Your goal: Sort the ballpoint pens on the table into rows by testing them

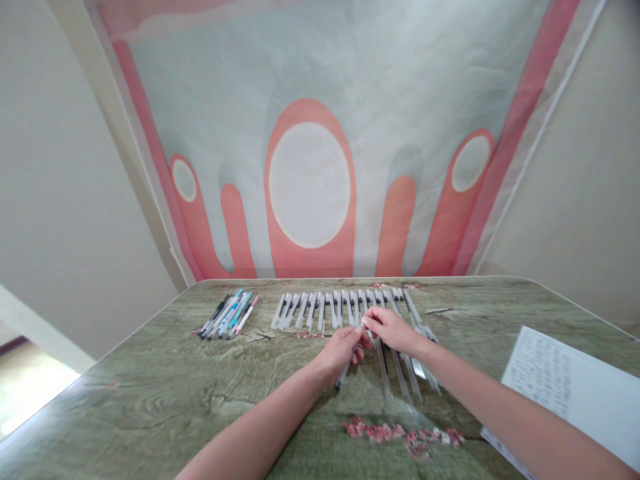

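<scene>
On a table (150,393) that looks like wood, by a wall with pink shapes (313,261), the left hand (345,348) curls its fingers around a thin pen (343,375), with the dark end poking out toward the person and the long body slanting up and away to the right. The right hand (390,328) is near the pen's far end, thumb and finger pinching something small and pale, too blurry to name, so the left hand is closer. A row of clear pens (321,310) lies beyond the left hand.
</scene>
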`<state>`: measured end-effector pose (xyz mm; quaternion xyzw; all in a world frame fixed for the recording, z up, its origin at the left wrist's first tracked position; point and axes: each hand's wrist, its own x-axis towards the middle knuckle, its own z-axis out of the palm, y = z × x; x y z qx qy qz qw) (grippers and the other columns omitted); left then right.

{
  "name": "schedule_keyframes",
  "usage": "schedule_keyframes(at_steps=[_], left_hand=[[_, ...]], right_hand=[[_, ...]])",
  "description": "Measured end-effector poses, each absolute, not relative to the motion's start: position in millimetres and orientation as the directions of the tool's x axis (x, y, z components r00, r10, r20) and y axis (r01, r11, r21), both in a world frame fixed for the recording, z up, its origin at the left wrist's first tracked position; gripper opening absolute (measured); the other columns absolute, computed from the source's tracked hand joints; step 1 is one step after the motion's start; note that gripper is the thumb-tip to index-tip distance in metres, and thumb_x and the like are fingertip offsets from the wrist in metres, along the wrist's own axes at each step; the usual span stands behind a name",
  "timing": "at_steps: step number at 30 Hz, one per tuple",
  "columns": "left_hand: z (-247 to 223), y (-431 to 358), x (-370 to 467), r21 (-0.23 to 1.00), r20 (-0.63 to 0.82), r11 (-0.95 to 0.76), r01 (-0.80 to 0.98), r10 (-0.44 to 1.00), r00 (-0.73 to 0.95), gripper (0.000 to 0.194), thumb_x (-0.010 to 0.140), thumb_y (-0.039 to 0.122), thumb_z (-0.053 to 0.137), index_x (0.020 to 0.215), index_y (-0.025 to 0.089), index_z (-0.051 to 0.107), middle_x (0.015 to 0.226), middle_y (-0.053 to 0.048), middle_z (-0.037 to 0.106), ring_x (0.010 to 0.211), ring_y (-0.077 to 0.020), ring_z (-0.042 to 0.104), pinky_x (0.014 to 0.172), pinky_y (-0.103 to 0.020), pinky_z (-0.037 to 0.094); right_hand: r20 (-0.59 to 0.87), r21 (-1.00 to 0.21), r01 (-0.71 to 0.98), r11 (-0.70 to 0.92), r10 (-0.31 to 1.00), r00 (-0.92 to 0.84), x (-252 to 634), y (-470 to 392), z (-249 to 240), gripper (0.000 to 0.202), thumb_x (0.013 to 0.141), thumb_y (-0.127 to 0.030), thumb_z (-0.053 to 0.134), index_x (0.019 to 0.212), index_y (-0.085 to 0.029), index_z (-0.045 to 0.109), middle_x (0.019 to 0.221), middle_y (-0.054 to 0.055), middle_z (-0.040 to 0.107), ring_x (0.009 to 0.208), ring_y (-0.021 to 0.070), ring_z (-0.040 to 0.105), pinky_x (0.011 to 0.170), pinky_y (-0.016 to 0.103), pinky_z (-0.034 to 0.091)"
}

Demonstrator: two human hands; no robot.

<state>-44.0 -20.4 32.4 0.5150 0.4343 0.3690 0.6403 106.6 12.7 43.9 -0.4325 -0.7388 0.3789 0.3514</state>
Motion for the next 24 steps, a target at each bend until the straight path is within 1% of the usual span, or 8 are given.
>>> schedule_keyframes(at_steps=[5, 18, 22, 24], left_hand=[[32, -20, -44, 0.979, -0.18, 0.203, -0.028, 0.917, 0.357, 0.037, 0.071, 0.05, 0.046, 0.072, 0.013, 0.05, 0.07, -0.004, 0.056, 0.046, -0.005, 0.043, 0.042, -0.018, 0.027], [31, -20, -44, 0.976, -0.193, 0.217, -0.033, 0.92, 0.342, 0.037, 0.07, 0.049, 0.046, 0.072, 0.013, 0.05, 0.066, -0.003, 0.056, 0.046, -0.0062, 0.044, 0.042, -0.018, 0.028], [31, -22, -44, 0.978, -0.191, 0.21, -0.009, 0.905, 0.38, 0.034, 0.072, 0.046, 0.045, 0.071, 0.013, 0.052, 0.066, -0.004, 0.057, 0.046, -0.0063, 0.044, 0.043, -0.018, 0.029], [30, -21, -44, 0.974, -0.2, 0.224, -0.025, 0.908, 0.368, 0.033, 0.073, 0.044, 0.045, 0.071, 0.012, 0.053, 0.068, -0.005, 0.058, 0.046, -0.0063, 0.045, 0.043, -0.018, 0.029]], right_hand=[[0.192, -0.846, 0.399, 0.354, 0.9, -0.392, 107, 13, 43, 0.019, 0.079, -0.032, 0.043, 0.071, -0.016, 0.049, 0.058, -0.003, 0.049, 0.052, 0.0094, 0.048, 0.053, 0.022, 0.039], [0.24, -0.813, 0.421, 0.402, 0.891, -0.386, 103, 16, 33, 0.019, 0.081, -0.032, 0.039, 0.072, -0.017, 0.047, 0.061, -0.003, 0.049, 0.056, 0.0103, 0.049, 0.057, 0.023, 0.039], [0.257, -0.808, 0.452, 0.378, 0.917, -0.306, 113, 27, 32, 0.02, 0.083, -0.031, 0.034, 0.074, -0.018, 0.045, 0.057, -0.004, 0.049, 0.052, 0.0103, 0.048, 0.055, 0.023, 0.038], [0.258, -0.798, 0.474, 0.372, 0.922, -0.29, 122, 32, 36, 0.02, 0.083, -0.032, 0.034, 0.074, -0.017, 0.046, 0.055, -0.004, 0.049, 0.05, 0.0101, 0.047, 0.053, 0.022, 0.037]])
